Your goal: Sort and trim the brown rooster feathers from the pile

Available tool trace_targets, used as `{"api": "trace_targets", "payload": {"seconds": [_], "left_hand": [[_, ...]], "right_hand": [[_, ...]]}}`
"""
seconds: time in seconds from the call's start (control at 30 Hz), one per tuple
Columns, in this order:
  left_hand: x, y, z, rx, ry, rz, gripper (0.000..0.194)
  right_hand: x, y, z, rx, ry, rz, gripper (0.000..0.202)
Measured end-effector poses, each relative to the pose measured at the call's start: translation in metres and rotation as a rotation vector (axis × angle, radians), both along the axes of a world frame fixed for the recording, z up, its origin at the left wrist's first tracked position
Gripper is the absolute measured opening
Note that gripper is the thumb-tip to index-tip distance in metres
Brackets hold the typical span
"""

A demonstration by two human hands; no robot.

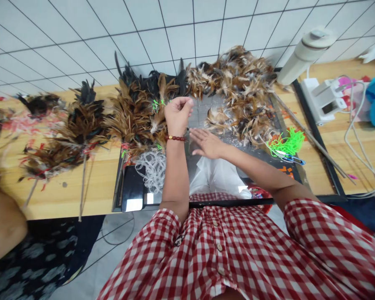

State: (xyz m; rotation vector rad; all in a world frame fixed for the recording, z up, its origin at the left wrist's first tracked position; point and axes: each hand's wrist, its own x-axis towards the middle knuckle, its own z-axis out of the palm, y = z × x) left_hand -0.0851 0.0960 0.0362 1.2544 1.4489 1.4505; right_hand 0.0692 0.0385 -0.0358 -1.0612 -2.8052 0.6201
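My left hand [178,113], with a dark red bead bracelet [176,138] at its wrist, is raised over the glass tabletop [200,109]. Its fingers are curled in a pinch; whatever they may hold is hidden. Below and to the right, my right hand [208,143] is stretched flat, palm down, at the glass, holding nothing visible. Brown and black feather bunches [133,110] lie left of my left hand, some with green ties [158,105]. Loose brown feathers [220,116] lie beyond my right hand, below a larger feather pile [234,75] by the wall.
Pale stretchy bands [152,170] and a black phone [132,189] lie at the near left. Bright green strings [287,142], small blue-handled snips [289,158], thin sticks [312,135], a white bottle [306,56] and a power strip [312,100] are right. A co-worker's arm [3,216] shows left.
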Motion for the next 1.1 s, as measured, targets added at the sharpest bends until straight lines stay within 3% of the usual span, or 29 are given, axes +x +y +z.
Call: {"api": "trace_targets", "payload": {"seconds": [0.1,0.17,0.27,0.33,0.43,0.53,0.63,0.73,0.9,1.0,1.1], "left_hand": [[-0.005,-0.001,0.002,0.014,-0.014,0.011,0.011],[-0.007,-0.002,0.003,0.012,-0.024,0.016,0.012],[-0.007,-0.002,0.003,0.005,-0.040,0.023,0.013],[-0.008,-0.002,0.003,0.003,-0.040,0.025,0.012],[-0.008,-0.001,0.002,-0.002,-0.052,0.035,0.010],[-0.009,-0.001,0.001,-0.012,-0.065,0.045,0.010],[-0.011,0.000,-0.002,-0.010,-0.033,0.035,0.011],[-0.013,0.002,-0.005,0.011,0.005,0.026,0.011],[-0.014,0.005,-0.010,0.013,0.004,0.017,0.014],[-0.012,0.005,-0.010,0.003,-0.011,0.010,0.014],[-0.010,0.004,-0.008,-0.004,-0.026,0.012,0.012]], "right_hand": [[0.031,0.045,-0.012,0.046,0.071,-0.166,0.106],[0.056,0.068,-0.010,0.037,0.049,-0.251,0.112],[0.084,0.071,0.006,0.034,0.073,-0.254,0.110],[0.089,0.046,0.019,0.035,0.120,-0.178,0.101],[0.074,-0.022,0.028,0.003,0.152,-0.001,0.097],[0.050,-0.088,0.023,-0.094,0.109,0.190,0.097],[0.039,-0.114,0.012,-0.147,0.047,0.298,0.101],[0.047,-0.093,0.001,-0.101,0.079,0.247,0.097],[0.096,-0.006,-0.010,0.006,0.163,-0.003,0.097],[0.125,0.037,-0.006,0.014,0.252,-0.149,0.105],[0.131,0.047,0.005,0.032,0.330,-0.304,0.098]]}}
